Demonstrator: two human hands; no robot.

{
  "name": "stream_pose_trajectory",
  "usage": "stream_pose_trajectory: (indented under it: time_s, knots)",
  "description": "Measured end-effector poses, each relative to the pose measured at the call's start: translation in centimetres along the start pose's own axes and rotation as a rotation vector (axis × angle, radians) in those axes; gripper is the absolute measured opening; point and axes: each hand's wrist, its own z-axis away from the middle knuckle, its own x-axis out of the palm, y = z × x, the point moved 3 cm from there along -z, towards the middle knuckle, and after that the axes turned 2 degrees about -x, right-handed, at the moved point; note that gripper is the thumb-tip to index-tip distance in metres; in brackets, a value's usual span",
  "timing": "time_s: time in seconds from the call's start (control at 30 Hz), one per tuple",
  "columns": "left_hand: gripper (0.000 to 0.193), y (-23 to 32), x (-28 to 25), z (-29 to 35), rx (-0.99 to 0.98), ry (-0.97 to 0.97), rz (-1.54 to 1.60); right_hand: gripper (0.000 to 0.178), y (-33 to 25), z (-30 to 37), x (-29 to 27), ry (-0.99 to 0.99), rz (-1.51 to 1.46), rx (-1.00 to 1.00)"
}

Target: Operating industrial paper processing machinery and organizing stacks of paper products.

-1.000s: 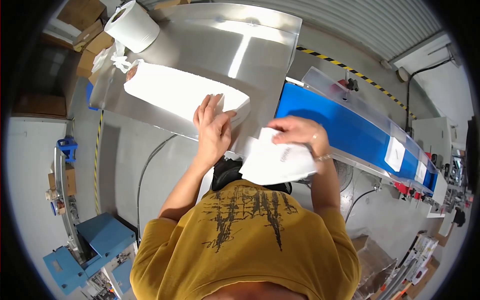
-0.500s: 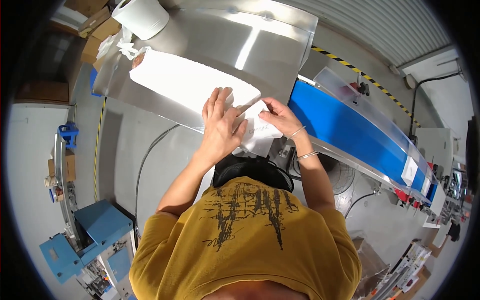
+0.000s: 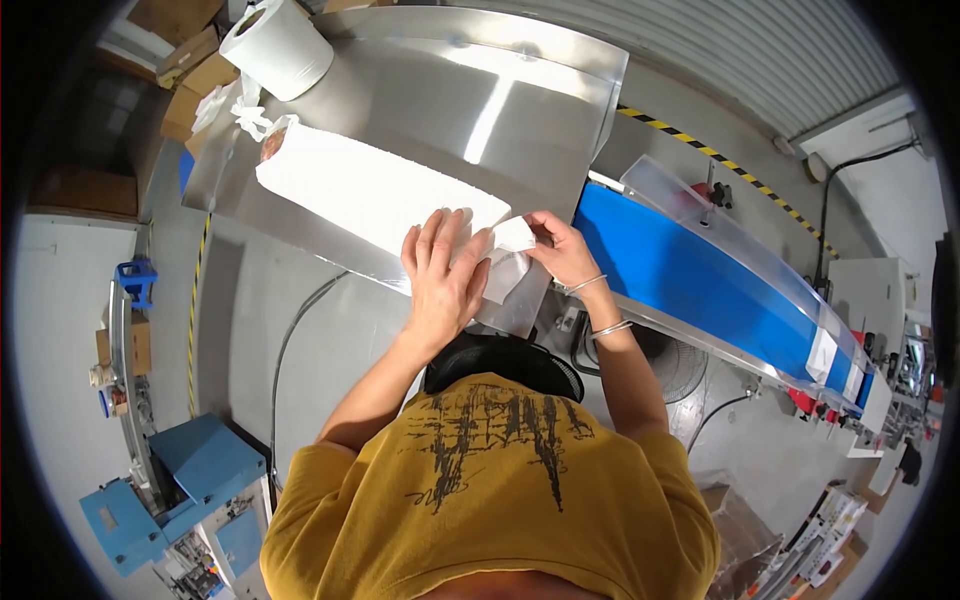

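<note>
Left hand [image 3: 440, 285]: resting, fingers extended, on long white stack [image 3: 365, 185], hiding part of it. Right hand [image 3: 563, 252]: pinching white piece [image 3: 514, 236], possibly paper, partly covering its edge.

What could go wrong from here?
The right hand has the white piece by its right end, so it might crease or slip. The left hand rests on the long white stack close to the metal table's near edge; an uneven push could shift the stack.
</note>
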Motion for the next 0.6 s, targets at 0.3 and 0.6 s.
stream_pose_trajectory:
  time_s: [0.3,0.6]
  knots:
    - [0.037,-0.2,0.3,0.3,0.018,-0.014,-0.033,0.042,-1.2,0.1,0.4,0.08,-0.014,-0.056]
    - [0.03,-0.2,0.2,0.5,0.036,-0.019,-0.038,0.045,-3.4,0.7,0.0,0.05,0.058,-0.159]
